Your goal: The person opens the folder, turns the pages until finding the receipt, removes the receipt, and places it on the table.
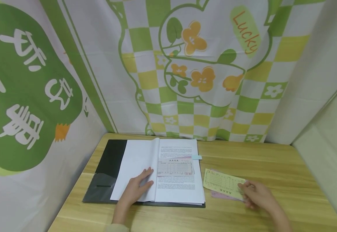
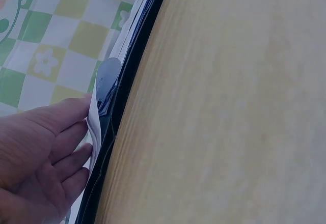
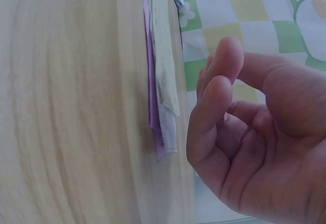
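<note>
An open black folder [image 1: 104, 180] with white paper lies on the table. My left hand [image 1: 138, 187] rests on the blank left page [image 1: 136, 161] near the fold, fingers spread; in the left wrist view those fingers [image 2: 76, 152] lie against the curved page. A form slip [image 1: 175, 167] with a printed grid lies across the text of the right page [image 1: 175, 190]. Right of the folder lies a yellow form slip [image 1: 223, 183] over a pink slip [image 1: 223, 195]. My right hand [image 1: 256, 195] is over their right end, its fingers [image 3: 219, 89] loosely curled and just above the slips.
A light blue tab [image 1: 197, 157] sticks out from the right page's edge. The wooden table [image 1: 273, 164] backs onto a green and yellow checked curtain [image 1: 215, 122]. Hanging cloth [image 1: 78, 138] stands at the left side and more [image 1: 325, 138] at the right.
</note>
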A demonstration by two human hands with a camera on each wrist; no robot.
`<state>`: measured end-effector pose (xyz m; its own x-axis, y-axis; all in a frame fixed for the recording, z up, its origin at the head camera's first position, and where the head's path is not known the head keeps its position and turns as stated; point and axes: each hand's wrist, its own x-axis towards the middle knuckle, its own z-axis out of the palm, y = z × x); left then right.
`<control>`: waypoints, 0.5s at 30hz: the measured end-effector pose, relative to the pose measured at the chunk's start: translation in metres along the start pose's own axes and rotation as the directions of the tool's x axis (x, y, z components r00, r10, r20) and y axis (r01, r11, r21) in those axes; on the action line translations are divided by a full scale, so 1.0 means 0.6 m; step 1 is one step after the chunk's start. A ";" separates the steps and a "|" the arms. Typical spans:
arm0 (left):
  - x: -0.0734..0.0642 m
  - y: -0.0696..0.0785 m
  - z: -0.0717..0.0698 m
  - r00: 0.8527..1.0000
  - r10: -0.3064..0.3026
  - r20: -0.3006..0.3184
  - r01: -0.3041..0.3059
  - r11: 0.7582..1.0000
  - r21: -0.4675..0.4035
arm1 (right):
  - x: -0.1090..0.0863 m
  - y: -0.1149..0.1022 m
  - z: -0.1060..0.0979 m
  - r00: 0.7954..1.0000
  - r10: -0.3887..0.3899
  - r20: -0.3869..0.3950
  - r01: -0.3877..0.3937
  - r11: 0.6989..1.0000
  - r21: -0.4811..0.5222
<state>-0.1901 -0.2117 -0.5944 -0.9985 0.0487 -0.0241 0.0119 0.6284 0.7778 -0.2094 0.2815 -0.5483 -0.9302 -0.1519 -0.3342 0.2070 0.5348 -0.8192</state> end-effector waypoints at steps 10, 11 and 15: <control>-0.001 0.004 -0.001 1.000 0.001 0.004 -0.001 1.000 0.000 | 0.014 -0.002 0.019 1.000 0.013 -0.007 -0.012 0.989 0.146; -0.001 0.004 -0.001 1.000 0.003 0.003 -0.003 1.000 0.001 | 0.015 -0.002 0.021 1.000 0.005 -0.001 -0.004 0.987 0.159; -0.001 0.003 -0.001 1.000 0.004 -0.001 -0.004 1.000 0.010 | 0.020 -0.001 0.027 1.000 -0.023 0.020 0.018 0.979 0.202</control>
<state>-0.1897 -0.2109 -0.5925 -0.9985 0.0506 -0.0202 0.0166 0.6356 0.7718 -0.2159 0.2662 -0.5594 -0.9283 -0.1811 -0.3249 0.2469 0.3534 -0.9023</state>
